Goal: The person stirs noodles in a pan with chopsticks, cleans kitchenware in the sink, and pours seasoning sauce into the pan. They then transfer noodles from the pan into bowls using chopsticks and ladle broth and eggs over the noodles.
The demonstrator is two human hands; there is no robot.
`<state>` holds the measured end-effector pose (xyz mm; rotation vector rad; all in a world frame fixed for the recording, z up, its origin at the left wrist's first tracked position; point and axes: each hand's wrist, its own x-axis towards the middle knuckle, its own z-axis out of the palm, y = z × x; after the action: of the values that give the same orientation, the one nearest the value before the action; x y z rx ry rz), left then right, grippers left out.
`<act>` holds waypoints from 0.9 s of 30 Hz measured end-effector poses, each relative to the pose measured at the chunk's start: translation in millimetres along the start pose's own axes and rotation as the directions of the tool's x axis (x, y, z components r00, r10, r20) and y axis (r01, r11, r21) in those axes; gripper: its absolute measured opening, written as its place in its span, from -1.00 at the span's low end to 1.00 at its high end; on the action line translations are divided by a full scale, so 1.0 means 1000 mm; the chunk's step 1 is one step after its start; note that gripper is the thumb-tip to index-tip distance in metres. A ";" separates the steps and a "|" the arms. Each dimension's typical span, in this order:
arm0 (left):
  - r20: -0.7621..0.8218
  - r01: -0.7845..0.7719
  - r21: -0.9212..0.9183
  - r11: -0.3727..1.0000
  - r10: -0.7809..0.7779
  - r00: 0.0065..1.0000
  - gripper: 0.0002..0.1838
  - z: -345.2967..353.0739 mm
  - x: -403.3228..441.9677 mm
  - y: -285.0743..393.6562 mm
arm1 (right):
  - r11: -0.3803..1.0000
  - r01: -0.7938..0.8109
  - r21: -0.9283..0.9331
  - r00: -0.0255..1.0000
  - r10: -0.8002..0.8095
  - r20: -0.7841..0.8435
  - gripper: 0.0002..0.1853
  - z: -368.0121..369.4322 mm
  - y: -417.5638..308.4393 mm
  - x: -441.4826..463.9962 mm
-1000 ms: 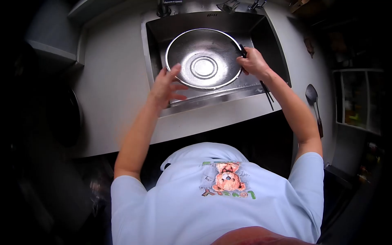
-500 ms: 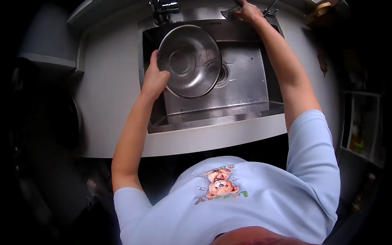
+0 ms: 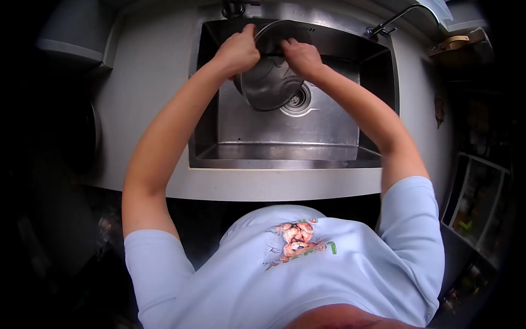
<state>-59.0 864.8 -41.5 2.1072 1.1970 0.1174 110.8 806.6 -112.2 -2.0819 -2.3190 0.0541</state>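
A round metal bowl (image 3: 262, 88), with what looks like a mesh wall, is tilted up on its side over the left part of the steel sink (image 3: 329, 118). My left hand (image 3: 239, 53) grips its rim at the upper left, with the thumb along the edge. Inside the bowl's opening, my right hand (image 3: 303, 58) has its fingers curled inward against the bowl. Whatever those fingers hold, if anything, is hidden. Below the right hand, the drain (image 3: 296, 100) shows beside the bowl's lower edge.
A faucet base (image 3: 234, 9) stands behind the sink on the left. Farther right, a thin curved tap (image 3: 383, 28) rises from the back rim. Pale countertop (image 3: 137, 109) borders the sink. A wooden-handled item (image 3: 456, 41) lies at the back right.
My right hand has come from the sink's back right corner into the bowl. The left hand has raised and turned the bowl, which now tilts more steeply.
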 end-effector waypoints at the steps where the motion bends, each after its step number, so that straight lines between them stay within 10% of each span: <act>1: -0.010 -0.012 0.050 0.999 0.012 1.000 -0.41 0.002 0.006 0.002 | 0.993 -0.110 0.030 0.994 0.110 0.015 -0.81 0.010 -0.004 0.010; 5: -0.196 -0.147 0.225 0.963 0.193 0.962 -0.40 0.010 0.001 0.010 | 0.951 -0.275 0.139 0.958 0.259 0.122 -0.79 0.030 -0.006 0.005; 7: -0.176 -0.167 0.305 0.938 0.228 0.958 -0.38 0.011 -0.008 0.016 | 0.977 -0.111 0.184 0.939 0.043 0.342 -0.75 0.049 -0.004 0.002; 10: -0.256 -0.261 0.469 0.844 0.413 0.874 -0.34 0.014 -0.013 0.014 | 0.973 -0.047 0.227 0.629 -0.148 0.763 -0.65 0.028 -0.010 -0.019; 15: -0.309 -0.204 0.480 0.853 0.382 0.871 -0.31 -0.004 -0.019 0.018 | 0.964 -0.243 0.113 0.908 0.185 0.377 -0.74 -0.006 0.007 -0.058; 19: -0.281 -0.227 0.428 0.875 0.368 0.886 -0.31 -0.003 -0.029 0.024 | 0.929 -0.298 0.222 0.940 0.325 -0.101 -0.79 -0.005 0.006 -0.027; 24: -0.277 -0.312 0.423 0.851 0.449 0.849 -0.34 0.004 -0.033 0.032 | 0.907 -0.209 0.366 0.956 0.112 0.270 -0.77 0.026 -0.018 -0.008; 27: -0.298 -0.318 0.478 0.819 0.491 0.818 -0.35 0.006 -0.038 0.020 | 0.975 0.049 0.215 0.706 -0.186 0.683 -0.75 0.017 -0.025 -0.034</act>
<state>-64.1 825.1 -24.3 2.8036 1.0222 0.5849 88.7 770.1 -128.2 -2.0339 -2.6563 1.2204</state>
